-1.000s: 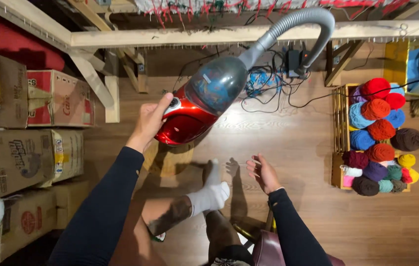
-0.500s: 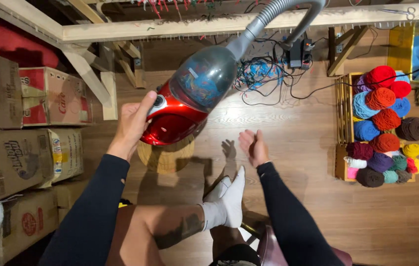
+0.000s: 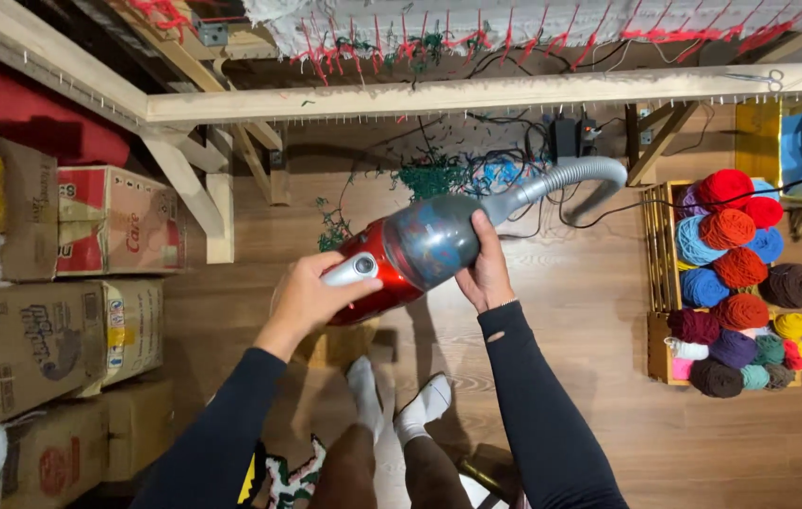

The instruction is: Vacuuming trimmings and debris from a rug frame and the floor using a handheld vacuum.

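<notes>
Now left hand (image 3: 311, 300) grips red vacuum cleaner (image 3: 401, 256) handle; right hand (image 3: 486, 273) clasps its dust canister (grey hose (image 3: 561, 181) attached).

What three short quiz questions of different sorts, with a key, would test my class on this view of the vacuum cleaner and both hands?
1. True or false: only one hand touches the vacuum cleaner.
2. Which hand grips the grey handle? A left, B right.
3. What fills the wooden crate at the right?

Key:
1. False: the left hand and the right hand both hold it.
2. A.
3. Balls of yarn in many colours.
</notes>
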